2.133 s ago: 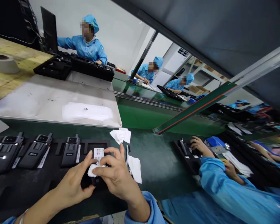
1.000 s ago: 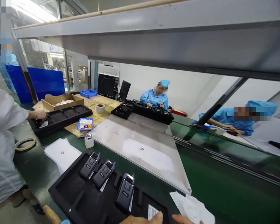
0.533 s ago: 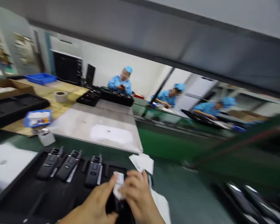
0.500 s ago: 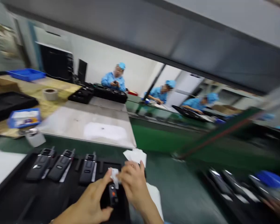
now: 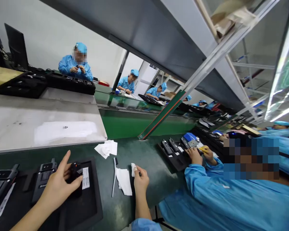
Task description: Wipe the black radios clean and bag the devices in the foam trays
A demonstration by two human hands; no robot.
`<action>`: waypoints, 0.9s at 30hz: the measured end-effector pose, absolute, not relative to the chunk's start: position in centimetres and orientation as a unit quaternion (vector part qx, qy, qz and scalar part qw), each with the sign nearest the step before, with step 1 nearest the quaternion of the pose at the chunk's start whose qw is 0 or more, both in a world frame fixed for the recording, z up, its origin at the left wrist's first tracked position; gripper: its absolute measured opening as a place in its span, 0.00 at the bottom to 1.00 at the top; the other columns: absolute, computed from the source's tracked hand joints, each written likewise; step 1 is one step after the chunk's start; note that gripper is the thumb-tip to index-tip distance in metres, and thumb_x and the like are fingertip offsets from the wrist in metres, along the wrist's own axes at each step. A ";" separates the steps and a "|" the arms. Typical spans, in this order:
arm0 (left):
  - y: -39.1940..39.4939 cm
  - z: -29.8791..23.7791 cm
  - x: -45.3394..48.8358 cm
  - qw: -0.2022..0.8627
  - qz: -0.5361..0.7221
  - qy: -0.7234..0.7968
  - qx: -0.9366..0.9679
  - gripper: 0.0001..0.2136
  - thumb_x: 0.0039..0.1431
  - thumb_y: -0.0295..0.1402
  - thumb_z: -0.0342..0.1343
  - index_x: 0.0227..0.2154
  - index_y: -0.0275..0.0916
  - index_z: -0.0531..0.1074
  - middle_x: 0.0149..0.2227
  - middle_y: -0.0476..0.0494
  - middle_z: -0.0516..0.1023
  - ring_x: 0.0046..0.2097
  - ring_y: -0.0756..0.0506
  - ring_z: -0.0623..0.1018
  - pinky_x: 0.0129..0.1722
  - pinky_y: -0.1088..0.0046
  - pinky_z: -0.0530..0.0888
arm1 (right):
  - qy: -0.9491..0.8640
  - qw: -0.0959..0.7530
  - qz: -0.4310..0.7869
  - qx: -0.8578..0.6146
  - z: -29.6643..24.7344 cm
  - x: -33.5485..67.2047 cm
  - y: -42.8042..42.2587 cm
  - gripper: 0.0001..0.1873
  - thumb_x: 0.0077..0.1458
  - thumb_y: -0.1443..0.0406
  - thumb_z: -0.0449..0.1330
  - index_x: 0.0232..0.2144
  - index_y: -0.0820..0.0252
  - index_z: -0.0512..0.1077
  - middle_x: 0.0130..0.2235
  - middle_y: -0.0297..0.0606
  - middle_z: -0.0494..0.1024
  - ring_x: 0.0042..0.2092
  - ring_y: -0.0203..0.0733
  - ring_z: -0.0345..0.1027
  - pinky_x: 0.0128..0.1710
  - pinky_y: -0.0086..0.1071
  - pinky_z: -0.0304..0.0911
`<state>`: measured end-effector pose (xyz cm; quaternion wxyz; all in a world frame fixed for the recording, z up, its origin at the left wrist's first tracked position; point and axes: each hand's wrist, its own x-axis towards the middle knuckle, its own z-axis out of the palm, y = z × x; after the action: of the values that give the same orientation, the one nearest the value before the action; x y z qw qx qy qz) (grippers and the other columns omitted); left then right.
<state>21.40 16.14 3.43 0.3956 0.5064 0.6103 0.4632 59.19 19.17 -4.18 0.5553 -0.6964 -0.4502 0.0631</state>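
Note:
My left hand [image 5: 59, 183] is at the black foam tray [image 5: 98, 200], closed around a black two-way radio [image 5: 75, 168] with its index finger raised. Its palm and thumb hide much of the radio. Beside it in the tray lies a white printed label [image 5: 85, 178]. To the left, another black radio [image 5: 43, 175] rests in the tray, and one more radio [image 5: 2, 183] sits at the frame's edge with a paper strip alongside. My right hand [image 5: 141, 181] is over the green bench, pinching a crumpled white tissue [image 5: 133, 169]. Something small and dark shows between its fingers.
A toothbrush-like brush [image 5: 114, 176] and folded white tissue [image 5: 124, 182] lie between my hands; more tissues [image 5: 107, 149] lie behind. At right, a co-worker in a blue smock [image 5: 231, 199] works over another radio tray [image 5: 177, 162]. A slanted post [image 5: 161, 115] rises from the bench.
The view has swung right. My right hand has moved away from the radio to the right, carrying the tissue. My left hand still has the radio, now low at the tray's right part.

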 end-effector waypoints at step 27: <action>12.3 1.4 18.2 0.199 0.328 0.581 0.718 0.24 0.66 0.51 0.50 0.61 0.51 0.70 0.39 0.51 0.81 0.33 0.49 0.80 0.35 0.77 0.77 | -0.491 0.472 0.028 -0.731 -5.7 59.1 19.5 0.26 0.56 0.45 0.55 0.35 0.55 0.84 0.39 0.46 0.80 0.46 0.55 0.68 0.55 0.51 0.57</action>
<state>18.23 12.30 1.41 0.1987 0.7177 0.5814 0.3277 59.10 19.45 -5.69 0.4723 -0.7314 -0.4911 0.0280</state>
